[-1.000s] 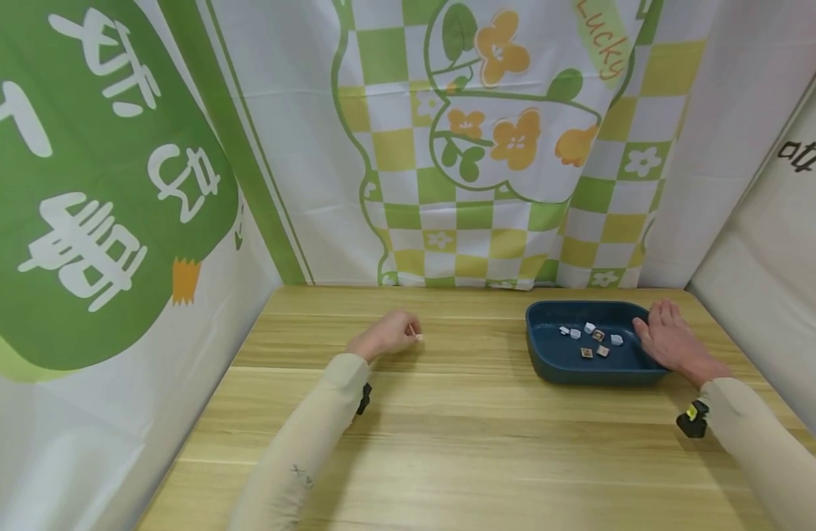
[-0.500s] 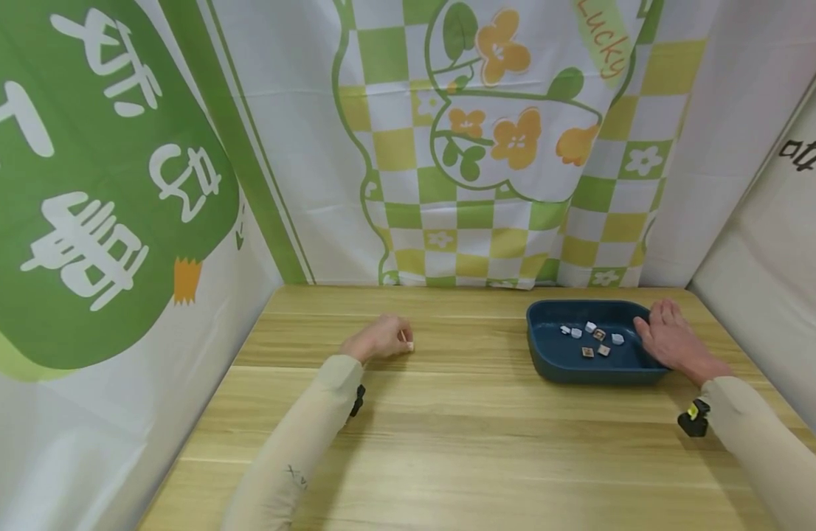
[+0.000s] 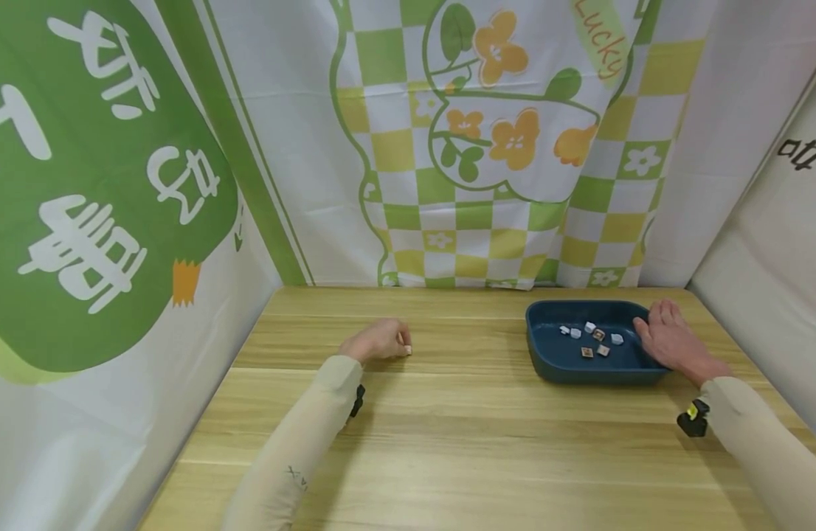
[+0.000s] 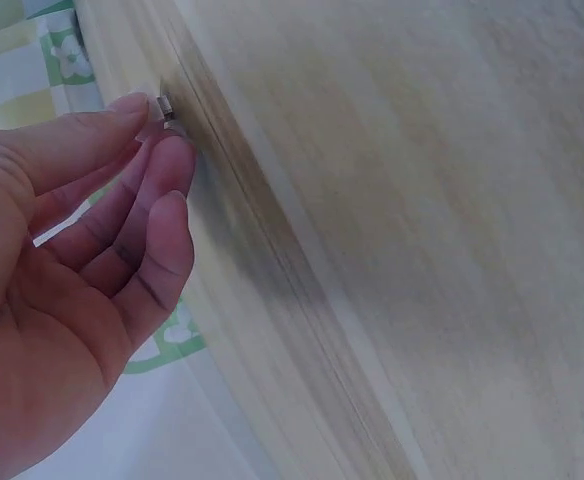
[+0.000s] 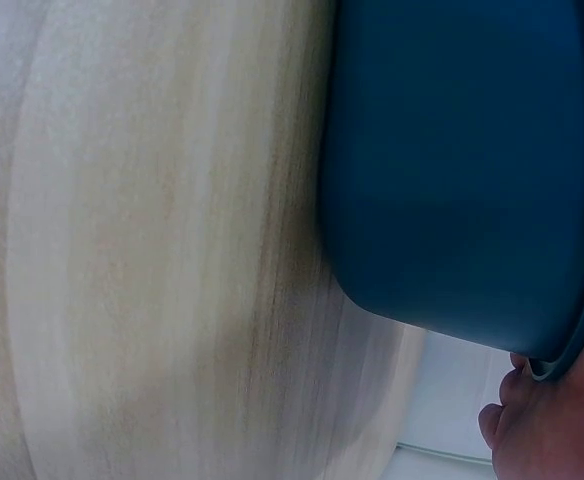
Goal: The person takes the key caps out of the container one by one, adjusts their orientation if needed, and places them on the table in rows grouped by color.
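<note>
My left hand (image 3: 379, 339) pinches a small whitish block (image 3: 408, 350) between thumb and fingertips, low over the wooden table. In the left wrist view the same block (image 4: 164, 106) shows a dark marking on one side, and fingers partly cover it. On the right stands a dark blue plastic basin (image 3: 597, 376). My right hand (image 3: 676, 343) holds the basin's right end, thumb over the rim and inside, the other fingers outside. Inside the basin lie several small blocks, some white (image 3: 617, 339), some brown-faced (image 3: 586, 353).
The wooden table (image 3: 461, 428) reaches back to a patterned green, white and yellow cloth (image 3: 474, 221). A printed cloth (image 3: 202, 354) hangs along the left side and a white one (image 3: 773, 295) along the right.
My left hand has moved slightly left and nearer to me, with the small block still pinched. The right hand and the basin stay where they were.
</note>
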Motion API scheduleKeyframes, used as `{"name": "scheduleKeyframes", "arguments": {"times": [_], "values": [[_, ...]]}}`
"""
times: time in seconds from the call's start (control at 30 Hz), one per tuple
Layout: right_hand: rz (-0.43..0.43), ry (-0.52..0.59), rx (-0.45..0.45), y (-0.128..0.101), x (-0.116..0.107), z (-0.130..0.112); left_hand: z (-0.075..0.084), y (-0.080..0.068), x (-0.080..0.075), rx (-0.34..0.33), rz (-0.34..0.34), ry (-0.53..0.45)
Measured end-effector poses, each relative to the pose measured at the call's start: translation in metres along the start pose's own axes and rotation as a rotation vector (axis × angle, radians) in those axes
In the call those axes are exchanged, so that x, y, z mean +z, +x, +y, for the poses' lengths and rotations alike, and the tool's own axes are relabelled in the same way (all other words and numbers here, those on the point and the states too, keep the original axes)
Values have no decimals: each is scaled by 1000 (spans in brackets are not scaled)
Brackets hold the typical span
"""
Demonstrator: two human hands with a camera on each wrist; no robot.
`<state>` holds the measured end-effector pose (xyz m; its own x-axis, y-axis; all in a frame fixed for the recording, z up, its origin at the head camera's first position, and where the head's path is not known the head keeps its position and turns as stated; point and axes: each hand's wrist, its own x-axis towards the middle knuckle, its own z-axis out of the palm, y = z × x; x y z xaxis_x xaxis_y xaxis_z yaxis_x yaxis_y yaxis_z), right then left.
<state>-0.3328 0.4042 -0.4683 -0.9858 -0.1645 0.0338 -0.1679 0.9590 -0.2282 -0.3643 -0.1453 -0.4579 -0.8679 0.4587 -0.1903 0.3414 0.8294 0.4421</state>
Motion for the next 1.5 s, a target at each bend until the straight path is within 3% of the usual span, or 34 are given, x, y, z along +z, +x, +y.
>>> {"name": "scheduleKeyframes", "arguments": {"times": [0.33, 0.63, 1.0, 1.27, 1.5], "values": [[-7, -10, 0, -1, -2, -4, 2, 1, -3, -55, -8, -44], [1, 7, 17, 1, -1, -2, 17, 3, -8, -79, 62, -41], [8, -5, 2, 0, -3, -4, 39, 16, -5, 46, 246, -51], [8, -10, 0, 0, 0, -2, 55, 27, 4, 88, 279, -98], [49, -34, -24, -1, -1, -4, 72, 33, 4, 120, 264, -134]]}}
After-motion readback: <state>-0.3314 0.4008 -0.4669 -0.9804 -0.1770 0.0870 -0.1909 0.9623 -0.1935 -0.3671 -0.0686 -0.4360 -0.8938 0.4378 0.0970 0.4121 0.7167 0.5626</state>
